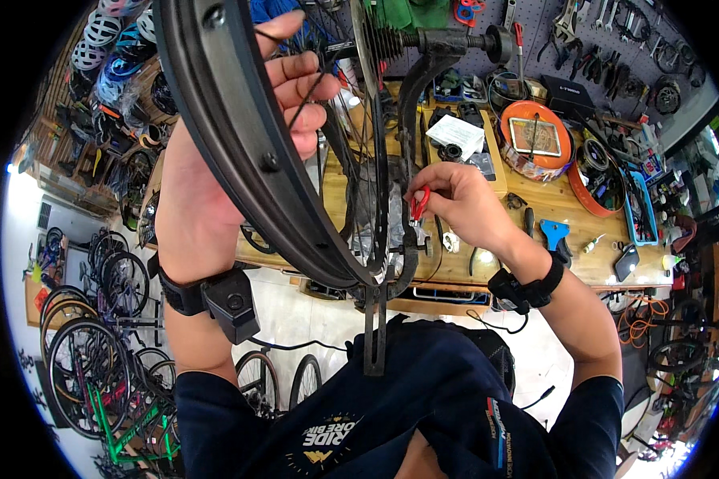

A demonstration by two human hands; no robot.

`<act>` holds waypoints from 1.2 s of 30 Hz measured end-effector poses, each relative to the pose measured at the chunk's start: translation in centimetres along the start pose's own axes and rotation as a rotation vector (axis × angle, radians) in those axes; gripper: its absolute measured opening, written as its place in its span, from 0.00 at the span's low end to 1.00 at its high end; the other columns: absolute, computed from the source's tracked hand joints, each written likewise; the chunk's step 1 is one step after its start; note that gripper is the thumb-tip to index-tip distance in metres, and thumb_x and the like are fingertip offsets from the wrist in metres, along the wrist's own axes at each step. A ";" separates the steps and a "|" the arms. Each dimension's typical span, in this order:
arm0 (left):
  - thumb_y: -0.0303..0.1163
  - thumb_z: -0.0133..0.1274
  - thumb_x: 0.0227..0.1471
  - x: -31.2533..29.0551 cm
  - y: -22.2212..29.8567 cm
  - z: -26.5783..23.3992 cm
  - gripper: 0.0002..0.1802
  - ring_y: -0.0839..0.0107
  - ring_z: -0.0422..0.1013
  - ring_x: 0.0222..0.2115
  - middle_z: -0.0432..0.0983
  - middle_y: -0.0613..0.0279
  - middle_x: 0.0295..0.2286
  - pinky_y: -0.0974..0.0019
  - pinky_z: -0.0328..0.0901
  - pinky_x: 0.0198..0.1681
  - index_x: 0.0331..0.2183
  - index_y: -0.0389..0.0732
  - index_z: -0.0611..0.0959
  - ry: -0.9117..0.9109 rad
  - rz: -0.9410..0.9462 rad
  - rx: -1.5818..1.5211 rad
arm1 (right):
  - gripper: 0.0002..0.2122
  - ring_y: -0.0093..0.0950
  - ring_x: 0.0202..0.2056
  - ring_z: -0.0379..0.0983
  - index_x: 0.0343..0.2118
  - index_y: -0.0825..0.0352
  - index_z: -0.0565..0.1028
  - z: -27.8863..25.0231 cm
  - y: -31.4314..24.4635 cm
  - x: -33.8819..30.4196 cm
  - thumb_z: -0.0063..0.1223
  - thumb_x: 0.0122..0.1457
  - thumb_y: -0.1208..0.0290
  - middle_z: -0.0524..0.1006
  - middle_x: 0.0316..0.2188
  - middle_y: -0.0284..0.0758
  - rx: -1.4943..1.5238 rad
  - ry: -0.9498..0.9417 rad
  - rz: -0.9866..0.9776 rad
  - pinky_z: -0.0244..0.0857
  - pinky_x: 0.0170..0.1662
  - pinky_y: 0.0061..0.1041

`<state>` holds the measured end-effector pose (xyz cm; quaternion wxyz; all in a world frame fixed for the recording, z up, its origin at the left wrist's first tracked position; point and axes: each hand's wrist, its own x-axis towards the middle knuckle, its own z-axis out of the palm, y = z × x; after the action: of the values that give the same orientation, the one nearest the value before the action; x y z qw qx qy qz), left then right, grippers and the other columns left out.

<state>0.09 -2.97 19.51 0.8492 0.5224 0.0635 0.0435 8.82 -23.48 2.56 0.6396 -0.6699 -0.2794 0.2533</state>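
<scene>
A bicycle wheel with a black rim stands upright in a dark metal truing stand, with its spokes and cassette on the far side. My left hand is at the rim's left side, palm up. Its fingers reach past the rim among the spokes, apart from one another; the thumb is hidden. On the right of the stand, my right hand pinches a small red spoke wrench close to the stand's arm. The wrench's far end is hard to make out.
On the wooden bench lie an orange round tray, a blue tool, a screwdriver and a blue bin. Tools hang on the pegboard. Bicycles stand at the left, helmets above.
</scene>
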 end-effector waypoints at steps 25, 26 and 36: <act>0.52 0.38 0.62 4.9 -13.9 -11.2 0.31 0.64 0.72 0.45 0.74 0.53 0.45 0.65 0.66 0.47 0.56 0.38 0.63 -0.172 -0.391 0.332 | 0.06 0.20 0.32 0.74 0.36 0.75 0.73 -2.0 0.5 -1.3 0.48 0.56 0.85 0.78 0.30 0.34 0.004 0.056 -0.001 0.71 0.36 0.20; 0.58 0.31 0.62 4.2 -13.3 -10.7 0.37 0.61 0.68 0.51 0.69 0.49 0.51 0.62 0.62 0.52 0.59 0.38 0.60 -0.177 -0.404 0.308 | 0.06 0.20 0.32 0.74 0.36 0.75 0.73 -2.0 0.5 -1.3 0.48 0.56 0.85 0.78 0.30 0.34 0.000 0.059 0.002 0.71 0.36 0.20; 0.44 0.45 0.62 -0.4 -10.8 -7.8 0.27 0.70 0.70 0.45 0.74 0.57 0.44 0.67 0.62 0.50 0.56 0.39 0.67 -0.089 -0.126 0.577 | 0.07 0.24 0.31 0.77 0.35 0.76 0.74 3.0 0.9 -0.9 0.51 0.52 0.83 0.79 0.27 0.40 0.002 -0.005 -0.009 0.70 0.36 0.22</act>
<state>-1.39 -1.03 6.37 0.6687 0.7386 0.0683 -0.0519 6.10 -21.97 1.47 0.6409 -0.6673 -0.2835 0.2523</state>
